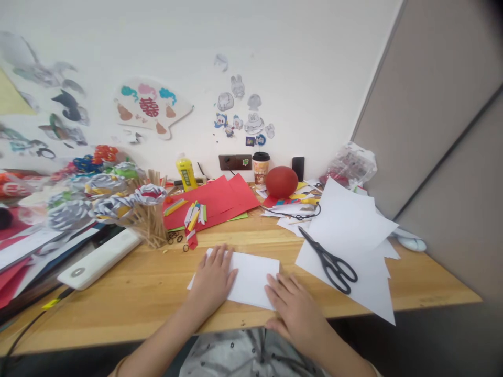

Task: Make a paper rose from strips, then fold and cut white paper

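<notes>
A white sheet of paper, folded in layers (253, 277), lies on the wooden table in front of me. My left hand (214, 277) rests flat on its left part, fingers spread a little and pointing away from me. At the paper's right edge is my right hand (294, 309), its fingers stretched out and the fingertips touching the paper near the edge. Neither hand grips anything. Black-handled scissors (328, 259) lie to the right on loose white sheets (346, 225).
Red paper (220, 201), a yellow bottle (186, 172), a cup (260, 168) and a red ball-like object (282, 182) stand or lie at the back. Sticks in a bundle (151, 225) and a white device (98, 259) are at the left. A phone (298, 168) leans on the wall.
</notes>
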Motion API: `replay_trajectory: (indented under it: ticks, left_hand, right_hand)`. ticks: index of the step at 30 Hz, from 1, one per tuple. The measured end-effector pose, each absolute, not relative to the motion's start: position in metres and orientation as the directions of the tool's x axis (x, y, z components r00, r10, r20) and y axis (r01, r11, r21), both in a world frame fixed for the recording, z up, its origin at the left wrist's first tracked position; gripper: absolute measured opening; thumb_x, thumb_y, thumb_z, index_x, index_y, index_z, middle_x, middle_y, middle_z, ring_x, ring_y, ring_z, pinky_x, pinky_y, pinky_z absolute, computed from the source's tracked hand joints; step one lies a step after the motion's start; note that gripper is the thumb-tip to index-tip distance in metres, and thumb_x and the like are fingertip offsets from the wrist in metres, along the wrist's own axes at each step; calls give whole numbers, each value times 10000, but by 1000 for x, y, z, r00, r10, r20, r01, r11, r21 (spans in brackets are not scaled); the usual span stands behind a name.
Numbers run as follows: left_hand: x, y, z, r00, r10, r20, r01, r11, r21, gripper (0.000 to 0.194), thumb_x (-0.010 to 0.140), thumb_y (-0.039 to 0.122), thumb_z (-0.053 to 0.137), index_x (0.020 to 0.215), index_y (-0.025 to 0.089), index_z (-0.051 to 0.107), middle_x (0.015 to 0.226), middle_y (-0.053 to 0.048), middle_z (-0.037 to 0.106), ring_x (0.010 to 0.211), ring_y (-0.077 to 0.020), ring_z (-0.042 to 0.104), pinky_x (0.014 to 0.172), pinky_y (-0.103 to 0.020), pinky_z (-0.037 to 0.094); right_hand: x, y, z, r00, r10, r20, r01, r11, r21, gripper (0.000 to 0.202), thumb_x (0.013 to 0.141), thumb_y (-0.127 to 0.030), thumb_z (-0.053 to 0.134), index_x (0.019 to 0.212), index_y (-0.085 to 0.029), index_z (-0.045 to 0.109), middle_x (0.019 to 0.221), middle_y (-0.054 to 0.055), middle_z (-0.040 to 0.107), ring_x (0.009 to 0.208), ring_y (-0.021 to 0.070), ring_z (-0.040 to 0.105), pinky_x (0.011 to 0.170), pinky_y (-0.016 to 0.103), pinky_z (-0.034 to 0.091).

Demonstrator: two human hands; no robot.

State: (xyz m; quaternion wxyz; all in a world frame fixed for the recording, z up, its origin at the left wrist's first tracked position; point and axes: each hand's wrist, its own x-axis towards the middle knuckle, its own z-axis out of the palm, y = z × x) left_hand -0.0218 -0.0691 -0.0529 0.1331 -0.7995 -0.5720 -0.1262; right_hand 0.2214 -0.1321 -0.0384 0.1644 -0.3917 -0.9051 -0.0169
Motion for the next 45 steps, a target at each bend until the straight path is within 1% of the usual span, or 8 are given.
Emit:
replay_trajectory:
  ticks: [6, 9, 13, 16, 21, 28, 35, 45]
  left_hand:
    - [-22, -70, -46, 346, 899, 269, 937, -347, -46, 516, 889, 414, 334, 1345, 176, 380, 1401, -153, 403, 1287, -315, 347, 1004, -514, 310]
    - [-25, -73, -42, 378, 889, 258, 922, -385, -21, 557, 879, 496, 323, 1357, 213, 363, 1418, -154, 375, 1302, -340, 306, 993, -549, 302]
    - [-29, -81, -31, 617, 761, 200, 779, -626, -22, 683, 800, 627, 384, 1386, 292, 283, 1480, -118, 256, 1336, -365, 209, 1013, -601, 223]
    - [-29, -89, -21, 726, 673, 143, 680, -733, -3, 716, 780, 632, 421, 1398, 327, 228, 1495, -106, 216, 1329, -349, 240, 1019, -576, 245]
    - [-25, -98, -13, 702, 706, 96, 712, -701, -48, 630, 794, 550, 482, 1355, 302, 341, 1446, -152, 318, 1264, -364, 359, 970, -553, 345]
    - [-25, -100, -15, 750, 656, 88, 662, -746, -78, 545, 828, 518, 436, 1315, 275, 411, 1387, -153, 413, 1247, -368, 381, 964, -551, 364]
    - [-26, -108, -25, 746, 648, 156, 661, -748, -53, 617, 823, 554, 427, 1369, 288, 321, 1439, -142, 333, 1293, -372, 300, 990, -580, 308]
    - [-24, -111, -25, 744, 641, 189, 658, -752, -40, 584, 866, 455, 431, 1397, 303, 241, 1464, -130, 283, 1327, -360, 243, 991, -584, 302]
  right_hand:
    - [213, -143, -47, -569, 679, 464, 741, 668, -68, 307, 859, -231, 480, 1143, -170, 583, 1264, 106, 550, 1102, 290, 488, 902, 482, 405]
    - [209, -143, -54, -514, 671, 534, 762, 643, -75, 262, 855, -215, 485, 1085, -198, 611, 1208, 92, 593, 1060, 276, 512, 886, 484, 407]
    - [215, -133, -51, -548, 617, 564, 734, 679, -29, 206, 836, -208, 527, 1010, -199, 638, 1132, 83, 639, 999, 251, 549, 848, 427, 442]
    - [228, -126, -41, -605, 594, 530, 697, 717, -9, 206, 861, -167, 471, 965, -193, 647, 1095, 67, 658, 985, 231, 560, 826, 387, 461]
    - [240, -124, -31, -610, 575, 545, 660, 750, -52, 214, 880, -221, 455, 971, -153, 636, 1069, 74, 666, 920, 229, 575, 790, 377, 482]
    - [237, -135, -36, -576, 552, 603, 641, 762, -86, 214, 906, -193, 426, 893, -135, 632, 896, 75, 693, 800, 189, 588, 698, 320, 499]
    - [232, -144, -54, -575, 431, 695, 693, 708, 134, 190, 834, -31, 456, 860, -99, 631, 851, 104, 685, 744, 199, 576, 626, 319, 463]
    - [232, -138, -46, -694, 433, 575, 629, 753, 193, 193, 799, -21, 440, 755, -111, 605, 748, 103, 635, 653, 195, 524, 592, 328, 423]
